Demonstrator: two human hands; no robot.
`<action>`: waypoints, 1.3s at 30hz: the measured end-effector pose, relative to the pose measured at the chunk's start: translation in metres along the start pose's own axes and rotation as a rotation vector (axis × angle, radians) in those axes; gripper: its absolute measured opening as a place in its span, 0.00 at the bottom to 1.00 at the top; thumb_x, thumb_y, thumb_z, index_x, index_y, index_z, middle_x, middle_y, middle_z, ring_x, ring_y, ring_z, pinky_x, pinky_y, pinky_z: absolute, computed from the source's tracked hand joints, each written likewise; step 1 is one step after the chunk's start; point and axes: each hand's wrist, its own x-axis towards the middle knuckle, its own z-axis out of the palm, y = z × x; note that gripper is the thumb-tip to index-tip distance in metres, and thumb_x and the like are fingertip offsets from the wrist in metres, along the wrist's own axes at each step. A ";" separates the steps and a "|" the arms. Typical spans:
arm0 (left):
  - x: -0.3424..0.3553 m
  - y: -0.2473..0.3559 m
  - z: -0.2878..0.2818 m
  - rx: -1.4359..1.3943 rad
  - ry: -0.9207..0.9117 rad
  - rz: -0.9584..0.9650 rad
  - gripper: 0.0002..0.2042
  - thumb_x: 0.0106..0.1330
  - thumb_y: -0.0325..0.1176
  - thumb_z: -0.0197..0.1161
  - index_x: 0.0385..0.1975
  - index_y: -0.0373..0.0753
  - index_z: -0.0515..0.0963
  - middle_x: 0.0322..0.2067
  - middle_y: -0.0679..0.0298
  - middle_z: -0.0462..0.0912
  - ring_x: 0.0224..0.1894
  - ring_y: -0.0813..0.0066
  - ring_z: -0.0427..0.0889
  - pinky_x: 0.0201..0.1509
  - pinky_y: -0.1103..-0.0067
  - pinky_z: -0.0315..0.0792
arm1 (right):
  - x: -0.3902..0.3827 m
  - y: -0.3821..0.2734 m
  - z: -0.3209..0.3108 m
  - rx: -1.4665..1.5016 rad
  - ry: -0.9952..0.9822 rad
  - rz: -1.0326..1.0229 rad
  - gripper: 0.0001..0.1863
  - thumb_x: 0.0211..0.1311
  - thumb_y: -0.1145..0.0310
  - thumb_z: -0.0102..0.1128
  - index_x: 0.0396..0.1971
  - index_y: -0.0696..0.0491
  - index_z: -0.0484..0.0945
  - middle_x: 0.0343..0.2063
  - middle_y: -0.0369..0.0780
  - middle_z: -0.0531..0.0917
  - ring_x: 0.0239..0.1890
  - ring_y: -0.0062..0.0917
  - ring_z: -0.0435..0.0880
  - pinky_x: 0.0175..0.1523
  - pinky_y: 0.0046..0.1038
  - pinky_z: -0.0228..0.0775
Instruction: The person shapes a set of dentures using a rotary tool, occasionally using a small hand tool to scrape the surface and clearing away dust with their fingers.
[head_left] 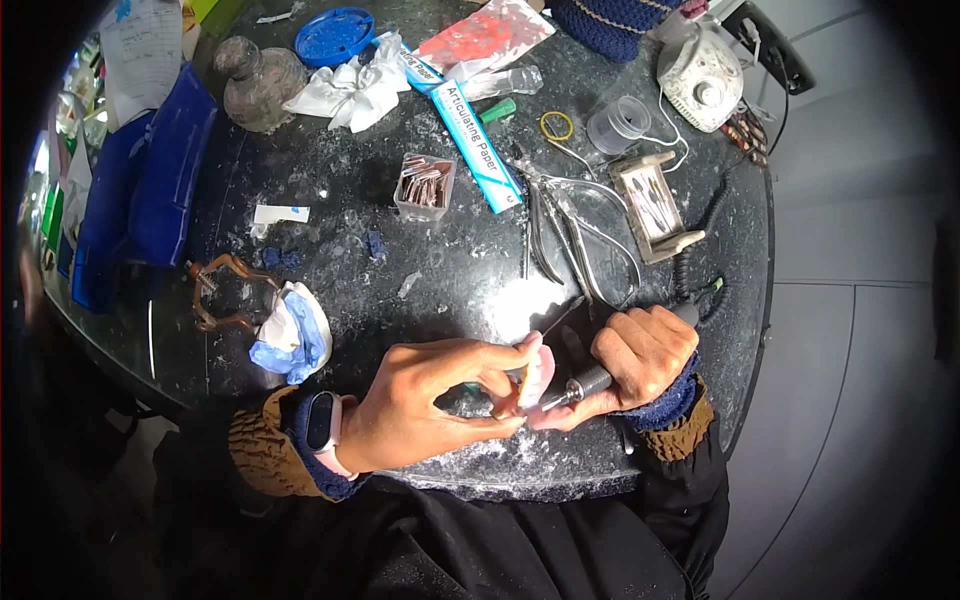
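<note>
While the left hand (425,395) clamps a pink denture piece (538,376) between thumb and fingers over the near side of the black bench (440,305), the right hand (642,358) has its fingers wrapped around a rotary handpiece (590,383), tip angled toward the piece's lower end; contact cannot be told. Metal pliers (577,245) lie beyond the right hand. Blue-and-white dental cast (305,345) sits beside a brown articulator (203,300), further left.

One head-worn fisheye looks down on the nearby dark tabletop (460,270).
</note>
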 end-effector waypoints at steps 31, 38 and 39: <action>0.000 -0.002 0.002 -0.125 0.019 -0.081 0.26 0.40 0.19 0.75 0.42 0.28 0.71 0.27 0.58 0.84 0.33 0.77 0.84 0.39 0.84 0.77 | 0.002 -0.003 -0.002 0.067 -0.009 0.071 0.39 0.21 0.26 0.66 0.12 0.53 0.70 0.09 0.32 0.63 0.10 0.21 0.66 0.15 0.22 0.54; -0.003 -0.003 0.002 -0.107 0.027 -0.078 0.27 0.40 0.19 0.76 0.43 0.27 0.71 0.28 0.58 0.84 0.33 0.77 0.84 0.38 0.83 0.77 | 0.003 -0.004 -0.003 0.053 -0.022 0.040 0.39 0.21 0.27 0.66 0.13 0.53 0.71 0.10 0.33 0.64 0.10 0.21 0.67 0.15 0.22 0.55; -0.002 -0.003 0.002 -0.109 0.027 -0.077 0.27 0.40 0.19 0.76 0.43 0.27 0.71 0.28 0.58 0.84 0.33 0.77 0.84 0.38 0.83 0.77 | 0.003 -0.004 -0.003 0.061 -0.011 0.050 0.39 0.22 0.27 0.66 0.14 0.53 0.71 0.10 0.33 0.64 0.10 0.21 0.67 0.15 0.22 0.55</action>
